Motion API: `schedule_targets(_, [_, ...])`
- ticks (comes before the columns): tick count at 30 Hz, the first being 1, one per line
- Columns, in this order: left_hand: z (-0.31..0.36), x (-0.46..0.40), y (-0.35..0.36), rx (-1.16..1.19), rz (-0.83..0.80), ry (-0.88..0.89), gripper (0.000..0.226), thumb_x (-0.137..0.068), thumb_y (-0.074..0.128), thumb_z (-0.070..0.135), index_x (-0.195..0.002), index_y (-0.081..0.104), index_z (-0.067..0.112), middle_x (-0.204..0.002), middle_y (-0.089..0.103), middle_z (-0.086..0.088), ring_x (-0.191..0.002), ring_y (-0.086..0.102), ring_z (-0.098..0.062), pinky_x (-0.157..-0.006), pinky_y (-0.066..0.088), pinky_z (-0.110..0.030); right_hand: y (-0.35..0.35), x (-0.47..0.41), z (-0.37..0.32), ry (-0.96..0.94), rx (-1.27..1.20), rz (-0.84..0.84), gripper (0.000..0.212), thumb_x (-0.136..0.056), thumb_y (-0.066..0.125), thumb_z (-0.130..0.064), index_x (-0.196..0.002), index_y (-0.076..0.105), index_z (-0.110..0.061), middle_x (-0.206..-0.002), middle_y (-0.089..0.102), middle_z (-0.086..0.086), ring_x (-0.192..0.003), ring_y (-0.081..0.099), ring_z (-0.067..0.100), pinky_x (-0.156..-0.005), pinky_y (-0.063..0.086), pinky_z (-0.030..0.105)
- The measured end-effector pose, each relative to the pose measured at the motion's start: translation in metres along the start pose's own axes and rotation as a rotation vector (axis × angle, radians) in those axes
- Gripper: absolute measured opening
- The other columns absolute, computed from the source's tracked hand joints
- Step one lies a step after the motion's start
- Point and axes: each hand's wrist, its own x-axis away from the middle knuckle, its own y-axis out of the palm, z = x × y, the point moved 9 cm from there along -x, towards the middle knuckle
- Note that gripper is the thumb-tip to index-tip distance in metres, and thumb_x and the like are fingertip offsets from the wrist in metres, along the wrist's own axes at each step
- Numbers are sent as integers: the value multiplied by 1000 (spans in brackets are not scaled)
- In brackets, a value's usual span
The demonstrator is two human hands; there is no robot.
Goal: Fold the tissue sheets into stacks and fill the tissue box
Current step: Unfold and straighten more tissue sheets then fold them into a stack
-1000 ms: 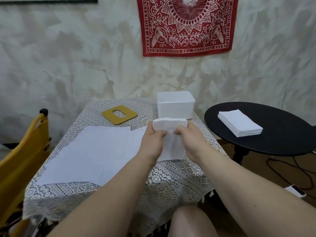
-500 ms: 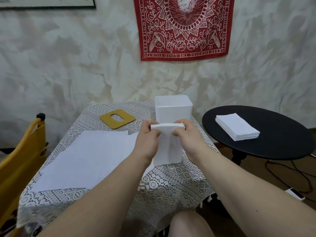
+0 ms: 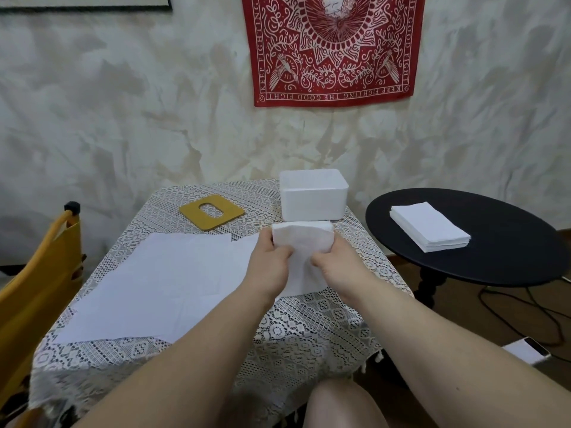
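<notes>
A folded wad of white tissue [image 3: 304, 242] is pinched between my left hand [image 3: 270, 265] and my right hand [image 3: 335, 267], held just in front of the white open-topped tissue box [image 3: 313, 200] at the table's far right. The wad's top edge bulges upward and its lower part hangs down between my hands. Flat tissue sheets [image 3: 160, 282] lie spread over the lace-covered table [image 3: 312, 329] to the left. A yellow box lid [image 3: 211, 211] with an oval slot lies flat left of the box.
A round black side table [image 3: 506, 264] to the right carries a neat stack of folded tissues [image 3: 429, 231]. A yellow chair [image 3: 34, 288] stands at the left. A phone [image 3: 530, 350] and cables lie on the floor at right. My knee shows at the bottom.
My hands have squeezed closer together on the tissue wad, bunching its top, and lowered it slightly toward the table. The camera view tilted a little.
</notes>
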Motion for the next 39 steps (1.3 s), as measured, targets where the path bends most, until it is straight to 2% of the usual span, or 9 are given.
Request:
schedule_targets(3, [19,-7,-7,-81,17,96,24,-83,54,6,-103,49,20,-95,58,1,-89,56,-20,-77,47,-34,-5,-1,-13,-53,176,-8,44,-72,47,-8,-112,56,-24,-104,66,1,-98,59,22,-85,49,37])
schedule_targets(7, [63,-21,-13,-425,-67,277,60,-77,68,22,-131,45,31,-104,60,13,-93,58,-10,-77,47,-25,-8,-9,-34,-128,392,-40,23,-81,51,-7,-100,53,-20,-94,62,2,-89,56,24,-71,44,33])
schedule_targets(10, [75,-25,-7,-664,-157,270,48,-82,67,21,-127,53,27,-97,63,7,-88,60,-13,-71,46,-22,-10,-13,-49,-179,407,-73,23,-79,54,-8,-93,53,-26,-91,65,-1,-85,59,21,-69,44,31])
schedule_targets(14, [61,-29,-18,-458,-153,187,7,-88,60,19,-93,65,21,-89,68,1,-85,64,-21,-73,52,-33,-28,-14,-50,-129,299,-64,26,-76,69,-9,-98,63,-22,-86,68,1,-74,62,15,-69,49,26])
schedule_targets(19, [20,-28,-32,-118,-112,45,15,-94,54,14,-107,61,19,-106,67,-6,-99,64,-27,-91,52,-48,-39,-8,-13,101,-104,-136,27,-78,67,8,-100,66,-7,-92,70,7,-81,67,20,-75,56,31])
schedule_targets(23, [8,-30,-31,-266,-114,97,12,-92,53,12,-100,55,21,-95,62,-3,-88,56,-21,-76,45,-33,-43,-13,-7,47,-52,-60,26,-77,65,10,-81,66,-15,-82,68,5,-79,64,22,-76,53,33])
schedule_targets(26, [-5,-30,-30,-437,-110,101,11,-93,50,14,-97,52,24,-89,58,-1,-81,51,-20,-68,40,-32,-42,-14,10,65,66,-52,24,-76,67,5,-84,65,-17,-86,64,7,-81,60,24,-69,48,31])
schedule_targets(33, [-29,-29,-28,-528,-124,46,22,-93,50,22,-115,48,22,-104,60,-6,-92,57,-24,-78,50,-40,-43,-12,40,121,211,-48,27,-81,65,0,-104,66,-14,-97,69,5,-94,63,26,-86,52,42])
schedule_targets(39, [-22,-36,-32,-418,-69,18,20,-91,55,25,-111,53,23,-109,62,0,-99,60,-23,-89,50,-48,-43,-14,27,109,69,-28,21,-86,60,-2,-94,65,-20,-102,69,7,-98,65,31,-91,50,53])
